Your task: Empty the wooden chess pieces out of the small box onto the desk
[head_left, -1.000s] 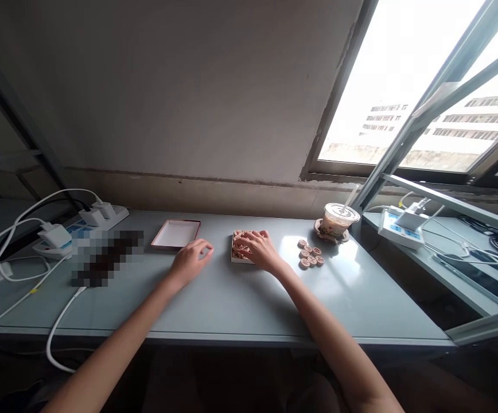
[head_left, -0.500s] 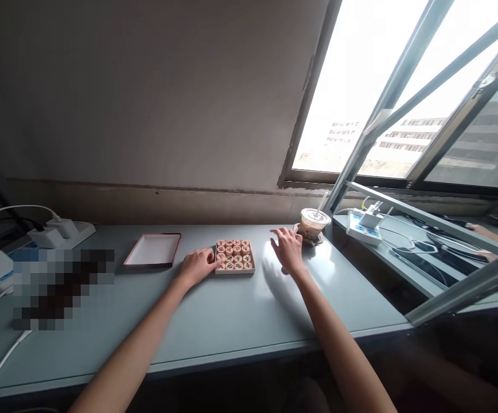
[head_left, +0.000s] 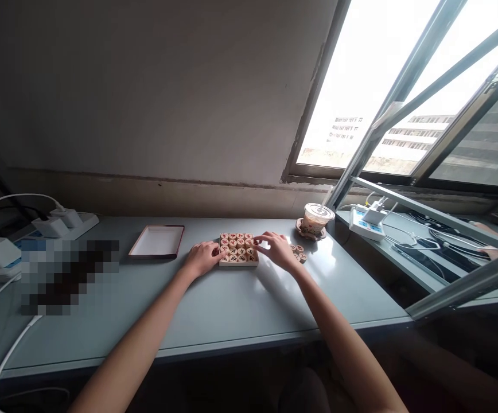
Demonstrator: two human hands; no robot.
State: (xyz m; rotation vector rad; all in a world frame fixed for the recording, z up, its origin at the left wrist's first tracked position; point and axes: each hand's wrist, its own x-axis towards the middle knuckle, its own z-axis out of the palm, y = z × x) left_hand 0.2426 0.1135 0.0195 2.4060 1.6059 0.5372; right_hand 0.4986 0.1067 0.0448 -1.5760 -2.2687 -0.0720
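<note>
A shallow box (head_left: 239, 264) of round wooden pieces with red and black characters lies on the grey table. My left hand (head_left: 201, 258) is at its left edge, fingers curled against the side and the thumb at the nearest left piece. On the other side, my right hand (head_left: 277, 250) reaches to the right column of pieces, thumb and index finger apart at the box's edge; nothing shows between them. Several loose pieces (head_left: 299, 252) lie beyond my right hand, partly hidden by it.
An upturned lid (head_left: 158, 241) lies left of the box. A drink cup (head_left: 316, 217) with a straw stands at the back right. Power strips (head_left: 74, 228) with plugs and cables are at the left; another strip (head_left: 367, 223) sits past the metal frame on the right.
My right hand has moved left from near the cup to the box's right edge, uncovering loose pieces behind it. My left hand remains at the box's left side.
</note>
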